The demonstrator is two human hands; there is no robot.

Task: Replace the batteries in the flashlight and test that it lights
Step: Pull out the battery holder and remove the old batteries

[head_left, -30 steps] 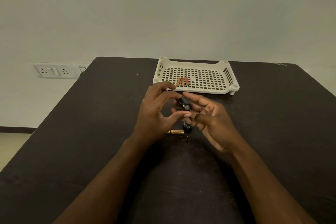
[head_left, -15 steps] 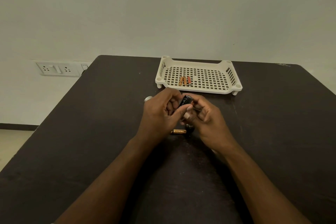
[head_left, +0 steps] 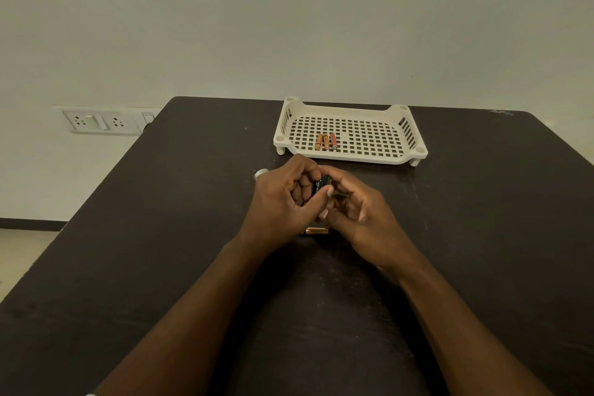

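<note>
Batteries in a small black holder (head_left: 321, 185) are gripped above the desk (head_left: 160, 235) between both hands, near its middle and just in front of the tray. The left hand (head_left: 283, 202) is curled, its fingers (head_left: 308, 170) closed over the holder's far side and the thumb pressed against its near end. The right hand (head_left: 363, 212) is also closed on the holder, its index finger laid along the top and the remaining fingers folded in beneath. Whether the black piece is the battery carrier or part of the flashlight body cannot be told for certain. One copper-coloured battery (head_left: 316, 230) is seen lying flat on the desk, directly under the hands and partly hidden by them. A silver cap-like piece (head_left: 261, 173) is seen resting on the desk just behind the left hand. Three more batteries (head_left: 326, 141) are lying side by side in the cream perforated tray (head_left: 401, 138) at the far edge.
</note>
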